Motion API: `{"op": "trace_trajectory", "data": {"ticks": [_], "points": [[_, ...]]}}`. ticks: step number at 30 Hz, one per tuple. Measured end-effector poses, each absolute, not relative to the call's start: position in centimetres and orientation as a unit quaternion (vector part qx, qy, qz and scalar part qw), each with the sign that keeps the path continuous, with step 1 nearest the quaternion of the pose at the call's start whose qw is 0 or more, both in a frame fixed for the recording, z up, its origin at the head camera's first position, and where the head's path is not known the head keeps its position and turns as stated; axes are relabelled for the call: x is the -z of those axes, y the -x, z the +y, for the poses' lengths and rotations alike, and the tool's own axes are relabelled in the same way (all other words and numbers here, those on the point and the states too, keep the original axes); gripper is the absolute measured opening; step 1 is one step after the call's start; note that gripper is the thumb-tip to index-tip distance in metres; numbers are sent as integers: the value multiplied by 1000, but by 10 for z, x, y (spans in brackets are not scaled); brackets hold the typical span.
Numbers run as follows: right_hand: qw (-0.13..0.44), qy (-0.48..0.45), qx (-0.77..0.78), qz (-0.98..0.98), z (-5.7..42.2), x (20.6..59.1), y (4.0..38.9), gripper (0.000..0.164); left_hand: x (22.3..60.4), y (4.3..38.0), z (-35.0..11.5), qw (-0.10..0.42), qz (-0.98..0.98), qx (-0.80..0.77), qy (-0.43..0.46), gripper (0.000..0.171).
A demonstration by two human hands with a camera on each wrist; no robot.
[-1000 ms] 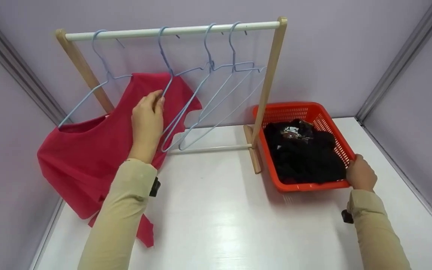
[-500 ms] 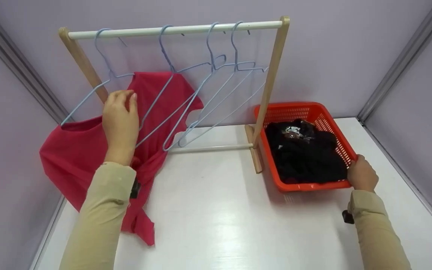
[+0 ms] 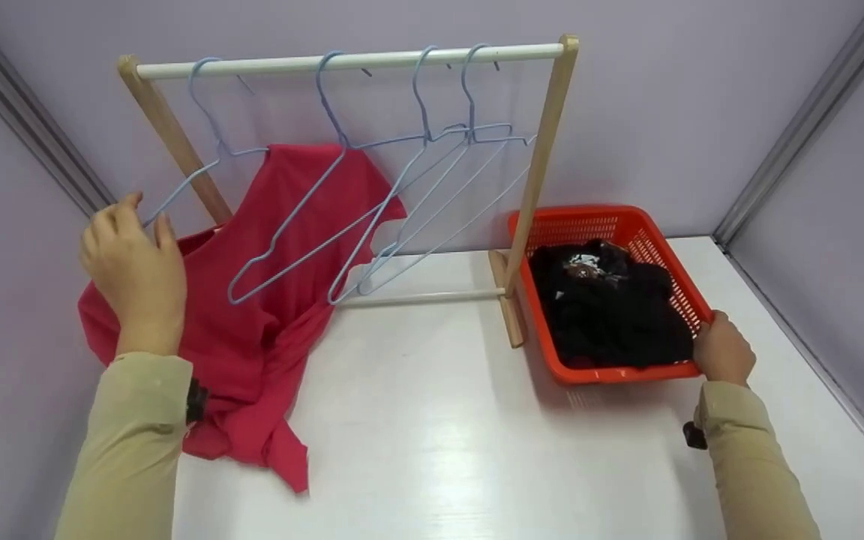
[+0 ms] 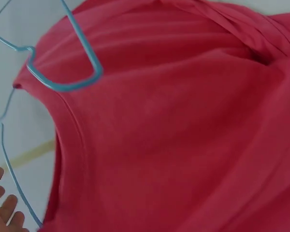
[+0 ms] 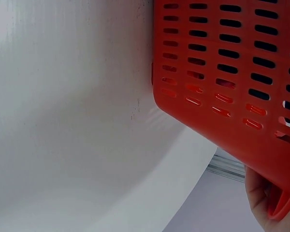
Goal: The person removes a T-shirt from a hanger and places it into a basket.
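Note:
A red shirt [image 3: 304,210] hangs on the leftmost blue wire hanger [image 3: 220,150], one arm of which lies outside the neckline. My left hand [image 3: 139,277] is raised at that outer arm, fingers loosely bent and parted. In the left wrist view, the fingertips [image 4: 7,208] are beside the hanger wire with no grip on it. The second blue hanger [image 3: 344,141] hangs bare in front of the shirt. At the right, my right hand [image 3: 724,349] grips the near right corner of a red plastic basket [image 3: 612,375]. Dark clothing [image 3: 619,322] lies inside it.
A rack with a white rail [image 3: 274,66] and wooden posts [image 3: 542,165] stands against the back wall. Two more blue hangers, including the rightmost hanger [image 3: 471,112], hang near its right post. Beneath everything is a white table [image 3: 417,420], with walls at the back and sides.
My left hand has moved left from the second hanger to the outer arm of the leftmost one. The second hanger has swung round leftward. My right hand stays on the basket.

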State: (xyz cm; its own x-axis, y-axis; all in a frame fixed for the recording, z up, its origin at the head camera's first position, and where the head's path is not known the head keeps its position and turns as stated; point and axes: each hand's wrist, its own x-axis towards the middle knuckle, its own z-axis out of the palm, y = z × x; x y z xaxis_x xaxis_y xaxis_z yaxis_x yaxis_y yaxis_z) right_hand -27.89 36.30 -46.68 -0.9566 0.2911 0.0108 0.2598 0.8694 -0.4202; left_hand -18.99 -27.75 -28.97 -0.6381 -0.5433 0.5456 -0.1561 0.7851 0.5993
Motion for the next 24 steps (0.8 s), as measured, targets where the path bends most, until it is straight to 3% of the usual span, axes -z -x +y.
{"op": "trace_trajectory", "data": {"ticks": [5, 14, 24], "points": [[35, 146, -213, -965, 364, 467, 280, 43, 297, 184, -289, 332, -878, 271, -212, 37], [37, 147, -212, -965, 364, 468, 280, 42, 299, 187, -278, 301, -882, 287, -221, 44], [43, 150, -213, -964, 363, 470, 281, 42, 300, 192, -264, 342, -865, 292, -221, 40]]}}
